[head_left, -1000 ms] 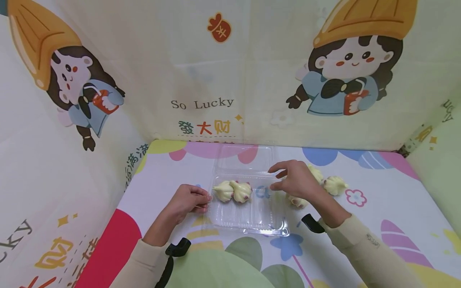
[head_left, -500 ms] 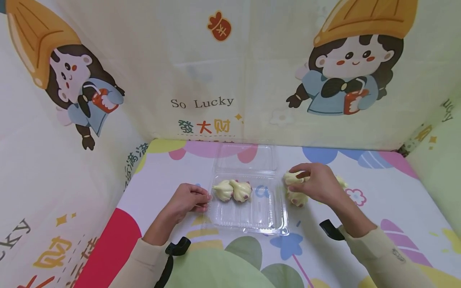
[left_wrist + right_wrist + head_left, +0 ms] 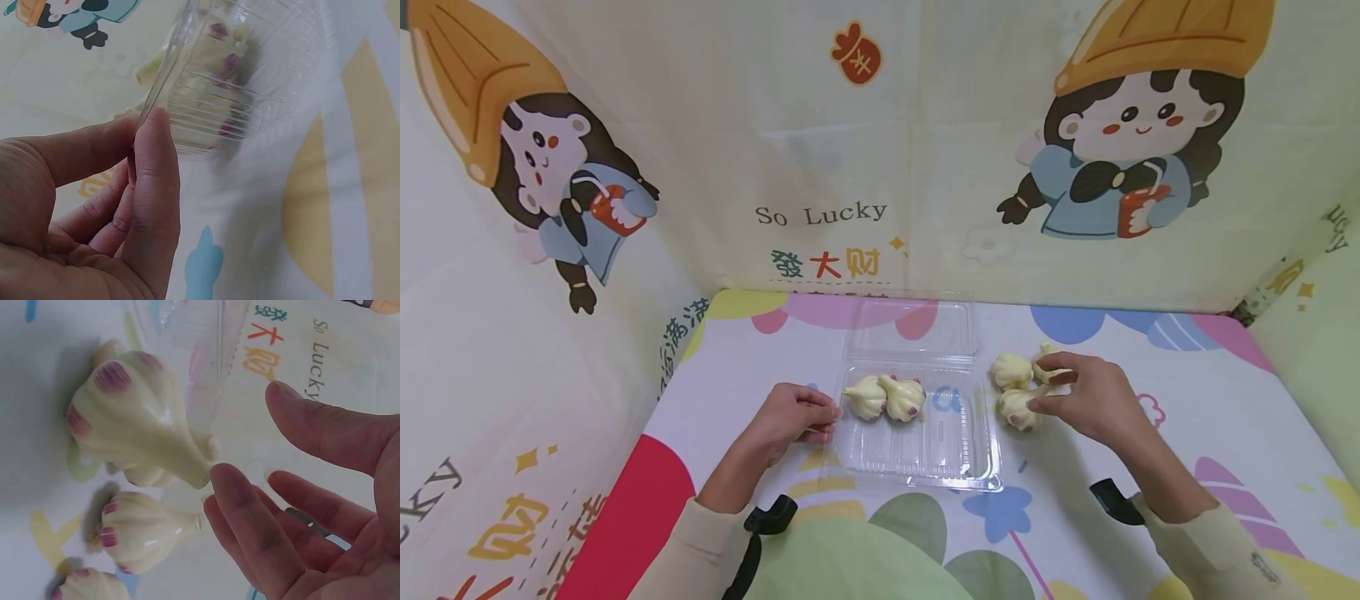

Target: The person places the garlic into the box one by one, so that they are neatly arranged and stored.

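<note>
A clear plastic clamshell box (image 3: 887,454) lies on the table with its lid (image 3: 913,329) folded back. Two garlic bulbs, one on the left (image 3: 866,398) and one beside it (image 3: 906,400), sit inside its upper left part. My left hand (image 3: 793,414) pinches the box's left rim between thumb and fingers; bulbs show through the wall in the left wrist view. My right hand (image 3: 1093,396) hovers at a group of loose garlic bulbs (image 3: 1012,371) right of the box. In the right wrist view its thumb and fingers are spread, one fingertip right at the stem of the nearest bulb (image 3: 131,415).
More garlic bulbs, such as a smaller-looking one (image 3: 147,528), lie partly behind the right hand. A patterned cloth (image 3: 925,550) covers the table. Printed fabric walls (image 3: 962,167) stand at the back and both sides.
My right hand has gone from above the box's right side to the loose bulbs, setting one down beside the others and drawing back rightward. The left hand stays at the rim.
</note>
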A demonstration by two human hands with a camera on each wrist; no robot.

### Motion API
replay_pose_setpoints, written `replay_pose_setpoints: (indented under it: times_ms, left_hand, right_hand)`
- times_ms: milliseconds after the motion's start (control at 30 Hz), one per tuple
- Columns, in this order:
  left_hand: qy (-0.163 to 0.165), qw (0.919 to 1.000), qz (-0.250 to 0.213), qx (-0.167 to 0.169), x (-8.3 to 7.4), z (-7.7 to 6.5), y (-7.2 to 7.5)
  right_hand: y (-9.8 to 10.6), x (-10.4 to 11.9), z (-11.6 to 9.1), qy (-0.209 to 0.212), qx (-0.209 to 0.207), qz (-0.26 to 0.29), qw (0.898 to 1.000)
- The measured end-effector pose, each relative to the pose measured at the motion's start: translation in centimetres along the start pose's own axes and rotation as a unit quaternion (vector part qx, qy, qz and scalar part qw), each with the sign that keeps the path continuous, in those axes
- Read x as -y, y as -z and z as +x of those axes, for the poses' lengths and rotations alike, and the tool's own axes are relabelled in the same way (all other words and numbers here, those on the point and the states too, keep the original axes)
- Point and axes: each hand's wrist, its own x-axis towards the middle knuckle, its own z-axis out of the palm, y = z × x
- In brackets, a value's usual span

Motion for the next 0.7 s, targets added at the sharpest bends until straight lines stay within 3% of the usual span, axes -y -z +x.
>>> replay_pose_setpoints:
  times_ms: [400, 700]
  left_hand:
    - [0.005, 1.0000, 0.002, -0.004, -0.1, 0.1, -0.1]
    - [0.001, 1.0000, 0.003, 0.001, -0.2, -0.1, 0.0]
  right_hand:
    - [-0.9, -1.9, -1.0, -0.040, -0.003, -0.006, 0.999]
    - [-2.8, -2.7, -0.7, -0.043, 0.009, 0.044, 0.998]
